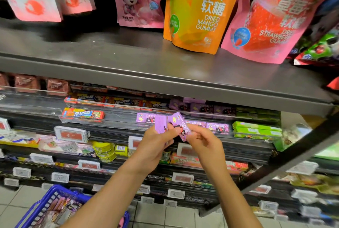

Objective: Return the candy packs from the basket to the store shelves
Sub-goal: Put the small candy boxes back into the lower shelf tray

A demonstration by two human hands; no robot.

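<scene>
Both my hands are raised in front of the second shelf. My left hand grips one small purple candy pack, and my right hand pinches a second purple candy pack that tilts beside the first. The two packs touch each other. Right behind them, a row of matching purple packs lies in a clear shelf tray. The blue basket stands on the floor at lower left with several more packs inside; my left forearm hides part of it.
The grey top shelf carries an orange mango gummy bag and pink strawberry gummy bag. Green packs lie right of the purple row, red-orange packs left of it. Price tags and lower shelves sit below.
</scene>
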